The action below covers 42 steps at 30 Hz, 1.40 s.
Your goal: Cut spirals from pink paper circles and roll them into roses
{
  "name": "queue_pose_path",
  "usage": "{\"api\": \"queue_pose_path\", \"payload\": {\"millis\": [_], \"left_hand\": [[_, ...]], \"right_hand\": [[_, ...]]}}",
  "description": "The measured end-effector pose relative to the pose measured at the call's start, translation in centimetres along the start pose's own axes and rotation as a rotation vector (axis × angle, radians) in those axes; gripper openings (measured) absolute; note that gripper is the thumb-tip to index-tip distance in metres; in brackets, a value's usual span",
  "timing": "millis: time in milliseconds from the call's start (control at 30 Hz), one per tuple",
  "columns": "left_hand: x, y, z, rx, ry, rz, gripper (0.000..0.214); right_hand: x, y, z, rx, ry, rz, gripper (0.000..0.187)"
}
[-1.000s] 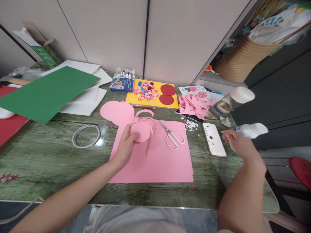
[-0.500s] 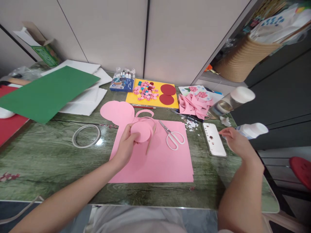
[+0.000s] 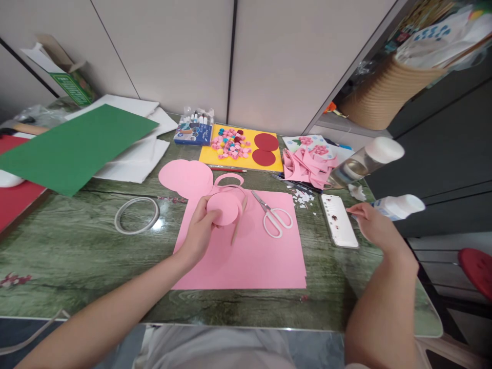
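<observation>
l hand [image 3: 198, 233] pinched the pink disc [image 3: 225, 207] just above the pink sheet [image 3: 261, 256], prob mid-assembly, while r hand [image 3: 374, 228], loosely open & empty, hovered betw phone [image 3: 339, 220] & white-capped bottle [image 3: 400, 206], which would need a full wrap-round grip.

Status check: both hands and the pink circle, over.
Left hand grips pink circle over pink sheet. Right hand open beside phone, white bottle behind. Scissors beside circle.
</observation>
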<state>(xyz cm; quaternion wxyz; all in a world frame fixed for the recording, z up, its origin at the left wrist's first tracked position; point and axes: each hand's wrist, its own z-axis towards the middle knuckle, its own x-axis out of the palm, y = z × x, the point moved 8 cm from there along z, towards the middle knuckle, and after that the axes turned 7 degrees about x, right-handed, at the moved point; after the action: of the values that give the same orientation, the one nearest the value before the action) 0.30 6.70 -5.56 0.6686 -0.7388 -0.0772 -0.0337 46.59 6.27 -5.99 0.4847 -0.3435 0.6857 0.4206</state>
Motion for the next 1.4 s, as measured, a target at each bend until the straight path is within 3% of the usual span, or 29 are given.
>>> {"api": "queue_pose_path", "payload": {"millis": [533,900,1033,1233,1400], "left_hand": [[-0.08,0.14,-0.03,0.001,-0.004,-0.009,0.018],[-0.04,0.26,0.05,0.001,0.002,0.004,0.019],[-0.02,0.26,-0.01,0.002,0.003,0.011,0.018],[-0.08,0.30,0.06,0.003,-0.003,0.002,0.018],[-0.11,0.42,0.09,-0.006,-0.002,-0.009,0.019]], "right_hand": [[0.63,-0.25,0.22,-0.012,0.028,0.011,0.029],[0.44,0.02,-0.07,-0.031,0.057,0.045,0.019],[-0.05,0.15,-0.02,-0.063,0.005,0.094,0.017],[0.11,-0.55,0.36,-0.034,-0.007,-0.007,0.023],[-0.06,0.41,-0.34,-0.038,0.011,-0.017,0.021]]}}
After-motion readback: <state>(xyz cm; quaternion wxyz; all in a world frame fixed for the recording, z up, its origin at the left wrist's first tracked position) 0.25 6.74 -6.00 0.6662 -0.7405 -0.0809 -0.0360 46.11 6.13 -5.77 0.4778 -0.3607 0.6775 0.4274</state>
